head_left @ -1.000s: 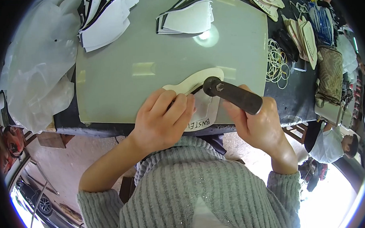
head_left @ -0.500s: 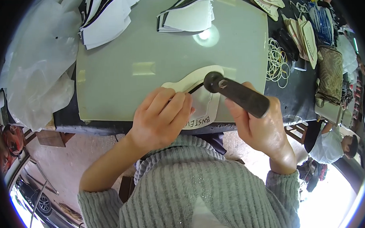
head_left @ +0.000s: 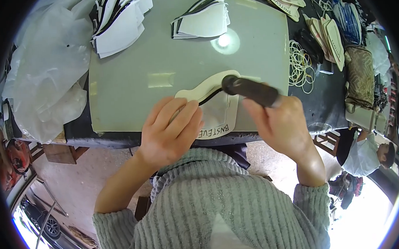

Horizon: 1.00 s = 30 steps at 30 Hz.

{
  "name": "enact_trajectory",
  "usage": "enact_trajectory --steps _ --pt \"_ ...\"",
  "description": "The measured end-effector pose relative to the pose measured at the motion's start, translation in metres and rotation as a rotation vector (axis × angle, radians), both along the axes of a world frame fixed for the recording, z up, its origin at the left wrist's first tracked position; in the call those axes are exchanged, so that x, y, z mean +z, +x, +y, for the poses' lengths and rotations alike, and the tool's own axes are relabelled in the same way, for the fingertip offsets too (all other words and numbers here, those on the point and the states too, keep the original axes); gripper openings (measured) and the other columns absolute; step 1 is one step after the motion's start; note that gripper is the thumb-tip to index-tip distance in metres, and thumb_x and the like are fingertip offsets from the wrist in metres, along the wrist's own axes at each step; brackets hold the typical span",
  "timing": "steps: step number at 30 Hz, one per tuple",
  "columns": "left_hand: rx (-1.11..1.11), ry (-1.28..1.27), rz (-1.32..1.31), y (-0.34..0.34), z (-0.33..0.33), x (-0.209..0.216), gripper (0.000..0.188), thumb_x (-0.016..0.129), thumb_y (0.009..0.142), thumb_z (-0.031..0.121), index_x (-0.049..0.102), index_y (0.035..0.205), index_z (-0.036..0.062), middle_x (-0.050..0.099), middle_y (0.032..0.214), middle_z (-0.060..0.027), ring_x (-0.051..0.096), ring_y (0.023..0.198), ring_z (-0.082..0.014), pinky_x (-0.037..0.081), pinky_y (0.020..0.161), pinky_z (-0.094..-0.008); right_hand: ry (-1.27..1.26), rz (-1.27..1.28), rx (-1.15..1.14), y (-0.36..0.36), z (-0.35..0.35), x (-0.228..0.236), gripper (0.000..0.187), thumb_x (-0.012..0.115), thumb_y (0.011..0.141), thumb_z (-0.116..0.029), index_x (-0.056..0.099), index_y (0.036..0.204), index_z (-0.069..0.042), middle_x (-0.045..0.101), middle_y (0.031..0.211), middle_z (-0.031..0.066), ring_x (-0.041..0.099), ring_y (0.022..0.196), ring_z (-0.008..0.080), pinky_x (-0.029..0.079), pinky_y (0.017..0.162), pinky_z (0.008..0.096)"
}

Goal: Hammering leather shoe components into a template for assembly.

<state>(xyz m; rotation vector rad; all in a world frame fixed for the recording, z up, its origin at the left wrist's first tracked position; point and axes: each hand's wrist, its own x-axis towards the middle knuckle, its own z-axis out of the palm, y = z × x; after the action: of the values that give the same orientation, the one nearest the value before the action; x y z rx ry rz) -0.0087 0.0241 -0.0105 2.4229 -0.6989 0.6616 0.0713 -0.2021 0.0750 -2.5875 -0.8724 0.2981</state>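
My right hand (head_left: 281, 124) is closed round a hammer (head_left: 253, 91), its dark head held over the right end of a curved edge. Below it a cream template (head_left: 202, 87) with hand lettering lies near the front of the board, framing a pale panel (head_left: 214, 111). A thin black strip (head_left: 211, 96) follows the curve between them. My left hand (head_left: 171, 132) presses bent fingers, held close together, on the left part of the template and panel. Its thumb is mostly hidden, and so is the hammer's handle.
The grey-green board (head_left: 124, 105) carries two fanned stacks of white, black-edged pieces (head_left: 119, 37) at the back. Clear plastic sheeting (head_left: 44, 81) covers the left side. Right of the board lie white cord (head_left: 301, 68), more cream templates (head_left: 328, 38) and a patterned pouch (head_left: 359, 77).
The hammer head has tipped and swung a little left, blurring slightly. My left hand has shifted slightly left, so more of the black strip shows.
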Motion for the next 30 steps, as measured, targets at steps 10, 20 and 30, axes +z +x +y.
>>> enact_trajectory --steps 10,20,30 --pt "0.082 0.057 0.044 -0.007 0.015 0.000 0.034 0.079 0.070 0.015 0.068 0.100 0.0031 0.062 0.104 -0.0071 0.061 0.093 -0.0263 0.051 0.078 -0.0397 -0.046 0.014 0.080 0.002 0.000 -0.003 0.019 0.066 0.088 -0.017 0.054 0.084 -0.003 0.058 0.057 0.0115 0.062 0.052 0.0313 0.049 0.049 0.0408" --pt "0.131 -0.081 0.005 -0.010 0.015 -0.010 0.030 0.080 0.075 0.021 0.060 0.089 0.0053 0.066 0.098 -0.0081 0.066 0.089 -0.0275 0.053 0.076 -0.0388 -0.070 -0.004 0.222 -0.011 0.036 -0.014 0.028 0.064 0.092 -0.027 0.052 0.082 -0.004 0.056 0.057 0.0100 0.060 0.048 0.0278 0.046 0.043 0.0382" --pt "0.165 -0.177 0.224 0.002 0.020 0.013 0.018 0.075 0.076 0.006 0.064 0.090 0.0031 0.066 0.090 -0.0103 0.064 0.079 -0.0298 0.051 0.068 -0.0366 0.133 0.065 0.011 -0.009 0.031 0.008 0.014 0.065 0.091 -0.012 0.061 0.099 -0.002 0.058 0.059 0.0118 0.058 0.048 0.0295 0.045 0.046 0.0381"
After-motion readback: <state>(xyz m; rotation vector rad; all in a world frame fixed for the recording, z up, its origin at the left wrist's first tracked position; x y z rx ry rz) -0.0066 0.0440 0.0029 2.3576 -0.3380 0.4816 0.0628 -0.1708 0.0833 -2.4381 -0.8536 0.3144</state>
